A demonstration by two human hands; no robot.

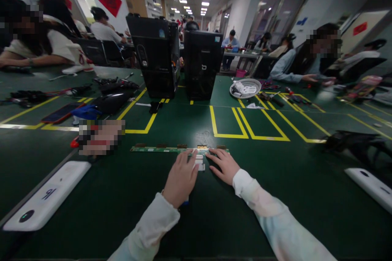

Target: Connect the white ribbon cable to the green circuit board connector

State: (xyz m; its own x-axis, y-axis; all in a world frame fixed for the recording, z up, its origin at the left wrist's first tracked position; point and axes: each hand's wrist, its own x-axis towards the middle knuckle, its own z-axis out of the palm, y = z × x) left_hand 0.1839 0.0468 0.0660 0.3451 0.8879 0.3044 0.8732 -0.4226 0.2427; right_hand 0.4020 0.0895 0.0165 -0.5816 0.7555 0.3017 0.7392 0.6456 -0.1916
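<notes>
A long, narrow green circuit board (153, 150) lies crosswise on the dark green table, with brown-gold tabs along its far edge. My left hand (182, 177) rests over the board's right half, fingers stretched forward. Near the board's right end is my right hand (225, 166), its fingers spread and the tips at the board. Small white pieces (200, 167) show between the two hands, partly covered by the left one. What lies beneath the left palm is mostly hidden; a bit of blue peeks out by the wrist.
Two black computer towers (202, 65) stand ahead. A white basket (245, 88) with small items sits beyond to the right. White devices lie at left (45, 195) and right (372, 187). Yellow tape marks the table (196, 228). A person (309, 57) works across at right.
</notes>
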